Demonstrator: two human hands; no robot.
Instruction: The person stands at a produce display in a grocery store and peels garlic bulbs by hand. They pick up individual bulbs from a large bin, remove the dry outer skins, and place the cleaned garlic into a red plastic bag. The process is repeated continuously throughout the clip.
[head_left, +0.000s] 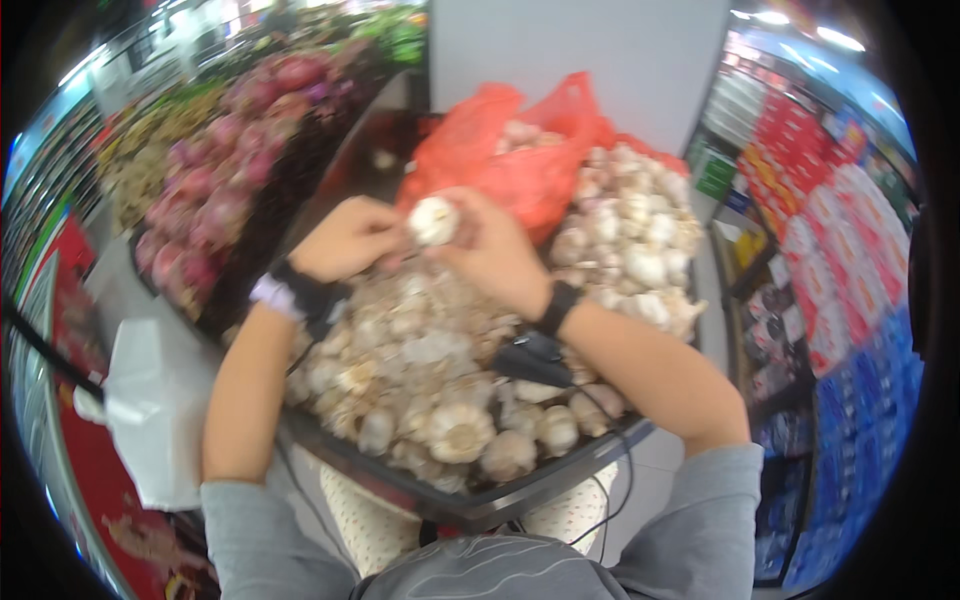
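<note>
My right hand (487, 244) holds a white garlic bulb (433, 221) between thumb and fingers, above a dark bin (480, 510) of loose garlic. Close to its left side is my left hand (356, 236), its fingers bent and blurred; whether they pinch anything does not show. Below both hands lie garlic bulbs and papery skins (420, 330). Just beyond the hands, a red plastic bag (495, 180) stands with its mouth open and several bulbs inside. More garlic bulbs (637, 232) are heaped to the right of the bag.
Red onions (217, 187) are piled at the left, behind a dark divider. A white plastic bag (154, 412) hangs at the lower left. Cables run from devices on both wrists, across the bin's front edge at the right. A pale panel (577, 60) rises behind; packaged goods (847, 255) stand right.
</note>
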